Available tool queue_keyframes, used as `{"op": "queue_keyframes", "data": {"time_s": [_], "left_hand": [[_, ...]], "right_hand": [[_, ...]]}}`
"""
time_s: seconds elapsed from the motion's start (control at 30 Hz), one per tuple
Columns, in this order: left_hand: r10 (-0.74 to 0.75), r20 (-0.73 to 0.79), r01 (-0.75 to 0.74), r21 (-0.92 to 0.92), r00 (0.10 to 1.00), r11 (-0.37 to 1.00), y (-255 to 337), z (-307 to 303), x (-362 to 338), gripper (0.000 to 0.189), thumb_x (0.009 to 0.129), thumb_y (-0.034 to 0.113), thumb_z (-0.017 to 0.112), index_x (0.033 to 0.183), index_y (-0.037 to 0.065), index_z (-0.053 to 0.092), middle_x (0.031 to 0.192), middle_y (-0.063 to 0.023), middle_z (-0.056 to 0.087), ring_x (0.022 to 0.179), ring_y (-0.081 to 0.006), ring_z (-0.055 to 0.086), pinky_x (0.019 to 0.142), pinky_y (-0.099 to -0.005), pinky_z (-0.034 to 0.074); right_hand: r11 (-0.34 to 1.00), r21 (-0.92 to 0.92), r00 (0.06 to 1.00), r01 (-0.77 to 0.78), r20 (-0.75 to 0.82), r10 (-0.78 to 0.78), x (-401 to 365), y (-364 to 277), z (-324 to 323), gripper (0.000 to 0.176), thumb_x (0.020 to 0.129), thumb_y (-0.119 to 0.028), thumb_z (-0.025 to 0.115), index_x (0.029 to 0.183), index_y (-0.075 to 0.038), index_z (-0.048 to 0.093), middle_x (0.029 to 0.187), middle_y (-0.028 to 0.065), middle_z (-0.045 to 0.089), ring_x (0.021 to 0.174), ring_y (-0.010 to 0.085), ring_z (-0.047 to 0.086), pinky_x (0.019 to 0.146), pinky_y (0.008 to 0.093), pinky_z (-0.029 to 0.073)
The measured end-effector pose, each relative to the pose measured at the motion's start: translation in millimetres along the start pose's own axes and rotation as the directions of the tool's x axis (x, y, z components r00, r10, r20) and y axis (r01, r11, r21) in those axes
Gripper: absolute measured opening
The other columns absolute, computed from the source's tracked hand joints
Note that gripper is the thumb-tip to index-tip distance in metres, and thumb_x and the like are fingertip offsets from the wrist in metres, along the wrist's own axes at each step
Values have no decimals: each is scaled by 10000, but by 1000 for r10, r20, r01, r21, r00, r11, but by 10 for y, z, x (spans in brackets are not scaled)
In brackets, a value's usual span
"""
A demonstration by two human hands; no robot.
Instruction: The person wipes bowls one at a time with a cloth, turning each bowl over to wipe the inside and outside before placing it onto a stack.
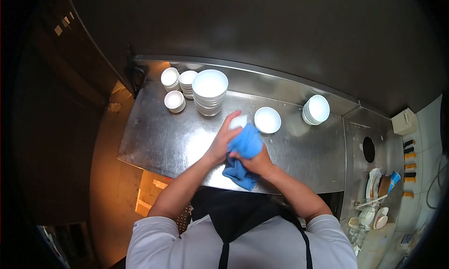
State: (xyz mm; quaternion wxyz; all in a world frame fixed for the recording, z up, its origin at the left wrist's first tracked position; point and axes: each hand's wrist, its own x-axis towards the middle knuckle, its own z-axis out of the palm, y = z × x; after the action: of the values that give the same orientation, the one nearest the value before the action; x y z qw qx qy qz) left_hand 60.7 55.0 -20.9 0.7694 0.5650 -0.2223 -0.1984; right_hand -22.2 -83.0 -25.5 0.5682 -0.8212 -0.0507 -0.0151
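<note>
My left hand point(223, 140) grips a small white bowl point(238, 121) over the steel counter point(163, 138). My right hand point(257, 164) presses a blue cloth point(245, 145) against the bowl; the cloth's tail hangs down toward the counter's front edge. A single white bowl point(267, 120) sits just right of the hands. A tall stack of large white bowls point(210, 91) stands behind them.
Three short stacks of small white bowls point(175, 86) stand at the back left. Another bowl stack point(316, 109) sits at the back right. At the far right, a steel surface with a round hole point(369, 149) and a rack of dishes point(376, 199).
</note>
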Motion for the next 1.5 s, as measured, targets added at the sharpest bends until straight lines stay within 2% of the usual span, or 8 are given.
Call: {"op": "queue_keyframes", "data": {"time_s": [0.03, 0.13, 0.37, 0.67, 1.0, 1.1, 1.2, 1.5], "left_hand": [[222, -15, -209, 284, 975, 936, -65, 35, -45, 468, 1012, 311, 448, 1410, 68, 404, 1296, -171, 572, 1191, -270, 580, 1040, -386, 459], [-231, 174, 285, -427, 957, 858, 96, -57, -15, 511, 999, 277, 484, 1447, 65, 359, 1340, -155, 526, 1225, -225, 535, 1039, -340, 431], [-79, 10, 77, -353, 997, 933, -60, 53, -95, 545, 957, 232, 532, 1449, 113, 329, 1183, -137, 566, 1080, -210, 580, 935, -317, 488], [-424, -11, 288, -718, 905, 633, 40, -50, -103, 427, 945, 319, 584, 1293, 99, 468, 1111, -188, 639, 1021, -281, 639, 934, -408, 518], [-233, 77, 239, -507, 969, 828, -287, 26, -308, 631, 957, 358, 565, 1465, 73, 324, 1282, -131, 570, 1166, -267, 574, 1028, -434, 454], [-438, 10, 281, -780, 899, 559, -288, -39, -148, 575, 974, 458, 480, 1405, 80, 440, 1306, -126, 577, 1227, -276, 545, 1047, -472, 434], [-478, 123, 417, -703, 869, 576, 89, -157, -114, 575, 991, 515, 402, 1348, 76, 505, 1306, -145, 580, 1207, -306, 567, 1031, -486, 451], [-553, 306, 621, -536, 775, 572, 150, 84, 19, 497, 1002, 446, 444, 1289, 50, 532, 1211, -142, 624, 1073, -250, 634, 937, -431, 520]], "right_hand": [[997, -29, 997, 77, -4, -77, -7, 5, 28, 562, 734, -372, 830, 1179, -95, 627, 1191, 139, 614, 1181, 352, 539, 1034, 475, 380], [761, -503, 869, 409, -39, -493, 11, -242, -33, 539, 763, -307, 820, 1212, -93, 613, 1216, 151, 611, 1125, 348, 585, 991, 418, 443], [993, 107, 992, 54, -121, -40, 19, -51, 73, 490, 837, -246, 778, 1231, -36, 575, 1173, 152, 631, 1086, 284, 621, 964, 394, 472], [825, -157, 830, 544, 247, -500, 19, -115, -293, 456, 699, -131, 760, 1126, -55, 616, 1072, 157, 609, 1029, 384, 572, 922, 435, 459], [904, 396, 985, -160, 8, 171, -157, 98, -127, 414, 813, -147, 772, 1189, -68, 617, 1223, 121, 629, 1133, 233, 609, 967, 342, 470], [874, 485, 950, 37, -288, 119, -147, 24, -321, 352, 780, -84, 755, 1117, -80, 655, 1130, 125, 641, 1029, 278, 632, 893, 381, 496], [827, -535, 875, 175, -300, -379, -120, -129, -724, 315, 712, -23, 727, 1018, -81, 684, 1022, 137, 629, 922, 332, 605, 811, 440, 483], [791, -434, 902, 432, 182, -392, -72, -294, -383, 577, 685, -248, 805, 1175, -21, 601, 1254, 209, 552, 1182, 412, 519, 1034, 462, 403]]}}
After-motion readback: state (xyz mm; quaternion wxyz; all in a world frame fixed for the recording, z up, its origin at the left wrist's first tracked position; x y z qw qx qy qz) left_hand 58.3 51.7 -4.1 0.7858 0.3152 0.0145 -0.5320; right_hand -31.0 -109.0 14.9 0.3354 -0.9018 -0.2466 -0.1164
